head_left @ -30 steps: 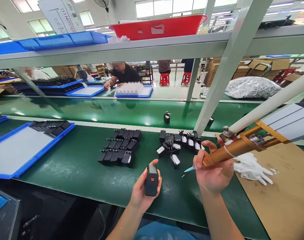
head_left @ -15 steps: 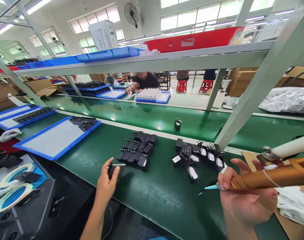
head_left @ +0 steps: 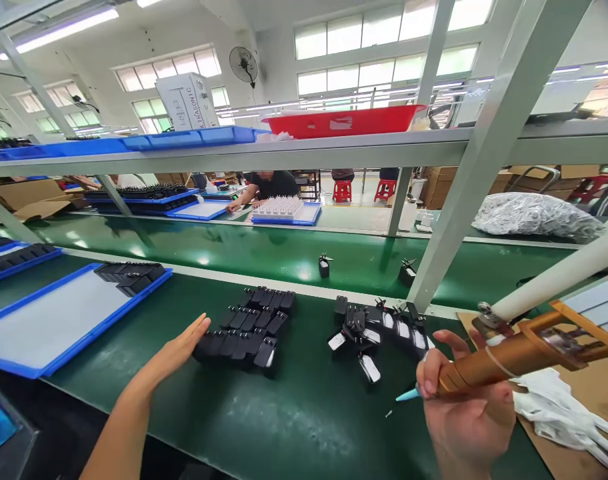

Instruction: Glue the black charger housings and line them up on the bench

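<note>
My left hand (head_left: 177,350) has its fingers stretched out together at the left end of a block of black plug adapters (head_left: 249,323). Its fingertips are right at the front row; contact is hard to make out. My right hand (head_left: 459,393) is wrapped round a copper-coloured glue dispensing gun (head_left: 499,365). The gun's pale blue nozzle (head_left: 408,395) points left and down over the green worktop (head_left: 304,427), with a small whitish bit at its tip. Behind the nozzle lies a looser cluster of black adapter housings (head_left: 357,320), several showing white faces and thin wires.
At left is a blue-rimmed tray (head_left: 49,313) with black adapters in one corner. Two single pieces stand on the green belt (head_left: 264,247) behind. A shelf post (head_left: 449,220) rises near the cluster. White gloves (head_left: 559,407) lie on cardboard at right. A co-worker (head_left: 274,187) sits opposite.
My left hand has let go of a black adapter, which now appears at the front row's left end, and its fingers have straightened. The view has shifted; my right hand still grips the gun.
</note>
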Demonstrator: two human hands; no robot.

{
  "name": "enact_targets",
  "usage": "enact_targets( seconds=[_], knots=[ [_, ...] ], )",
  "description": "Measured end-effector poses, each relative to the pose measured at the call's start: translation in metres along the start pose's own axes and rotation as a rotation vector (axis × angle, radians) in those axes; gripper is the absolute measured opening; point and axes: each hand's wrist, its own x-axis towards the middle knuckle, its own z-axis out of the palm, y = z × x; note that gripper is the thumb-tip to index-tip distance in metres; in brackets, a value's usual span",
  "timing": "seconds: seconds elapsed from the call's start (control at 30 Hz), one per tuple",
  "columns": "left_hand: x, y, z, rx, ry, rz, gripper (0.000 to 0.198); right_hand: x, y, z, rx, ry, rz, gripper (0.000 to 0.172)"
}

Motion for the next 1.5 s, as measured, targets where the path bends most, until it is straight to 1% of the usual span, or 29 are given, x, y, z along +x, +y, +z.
enact_targets(
  seconds=[0.07,0.1,0.13,0.17,0.2,0.23,0.27,0.33,0.37,0.43,0.47,0.53,0.63,0.7,0.77,0.87,0.93,1.07,1.2,1.27,1.33,1.4,1.43,1.5],
  knots=[
    [0.011,0.024,-0.009,0.080,-0.020,-0.019,0.077,0.001,-0.001,0.001,0.006,0.003,-0.004,0.044],
    [0.019,0.043,-0.009,0.101,-0.021,0.005,0.082,0.001,-0.002,0.002,0.008,0.006,-0.001,0.044],
    [0.029,0.065,-0.006,0.099,-0.007,0.061,0.083,0.000,-0.003,0.003,0.012,0.009,0.003,0.045],
    [0.040,0.091,0.001,0.090,0.004,0.130,0.081,0.000,-0.004,0.003,0.018,0.013,0.010,0.046],
    [0.052,0.119,0.011,0.065,-0.022,0.277,0.080,-0.001,-0.005,0.004,0.023,0.019,0.017,0.047],
    [0.065,0.148,0.024,0.050,-0.060,0.364,0.078,-0.001,-0.005,0.004,0.028,0.024,0.023,0.048],
    [0.078,0.176,0.038,0.048,-0.086,0.408,0.081,-0.002,-0.005,0.004,0.030,0.027,0.027,0.048],
    [0.103,0.226,0.069,0.051,-0.135,0.451,0.084,-0.002,-0.003,0.002,0.030,0.021,0.028,0.046],
    [0.114,0.245,0.082,0.050,-0.156,0.453,0.075,-0.002,-0.001,0.000,0.029,0.013,0.028,0.045],
    [0.131,0.271,0.102,0.047,-0.191,0.432,0.053,-0.002,0.004,-0.004,0.029,-0.018,0.041,0.046],
    [0.137,0.278,0.108,0.045,-0.209,0.416,0.044,-0.001,0.006,-0.007,0.031,-0.036,0.055,0.048],
    [0.145,0.284,0.113,0.040,-0.252,0.391,0.036,-0.001,0.008,-0.009,0.034,-0.054,0.098,0.052],
    [0.149,0.284,0.111,0.022,-0.363,0.402,0.034,-0.004,0.007,-0.006,0.042,0.000,0.144,0.050],
    [0.146,0.282,0.110,0.002,-0.476,0.437,0.033,-0.005,0.004,-0.001,0.060,0.027,0.132,0.046],
    [0.137,0.281,0.110,-0.014,-0.609,0.478,0.040,-0.006,0.003,0.002,0.079,0.015,0.092,0.043],
    [0.118,0.278,0.112,-0.029,-0.793,0.528,0.063,-0.007,0.002,0.002,0.079,0.001,0.055,0.040],
    [0.103,0.277,0.114,-0.045,-0.887,0.538,0.069,-0.007,0.002,0.002,0.065,-0.001,0.056,0.039],
    [0.081,0.278,0.112,-0.090,-1.036,0.503,0.073,-0.006,0.001,0.003,0.041,-0.020,0.024,0.039],
    [0.066,0.281,0.103,-0.136,-1.139,0.463,0.080,-0.005,0.001,0.004,0.051,-0.033,0.002,0.037],
    [0.062,0.282,0.096,-0.160,-1.163,0.462,0.081,-0.005,0.001,0.005,0.059,-0.024,0.000,0.037],
    [0.063,0.287,0.091,-0.181,-1.145,0.469,0.075,-0.006,0.000,0.006,0.058,-0.002,0.039,0.039],
    [0.070,0.299,0.092,-0.192,-1.054,0.483,0.071,-0.008,-0.002,0.008,0.058,0.022,0.092,0.041],
    [0.075,0.309,0.096,-0.190,-0.983,0.492,0.072,-0.008,-0.002,0.008,0.062,0.030,0.112,0.042],
    [0.085,0.332,0.110,-0.177,-0.813,0.518,0.080,-0.009,-0.003,0.010,0.077,0.045,0.127,0.044]
  ],
)
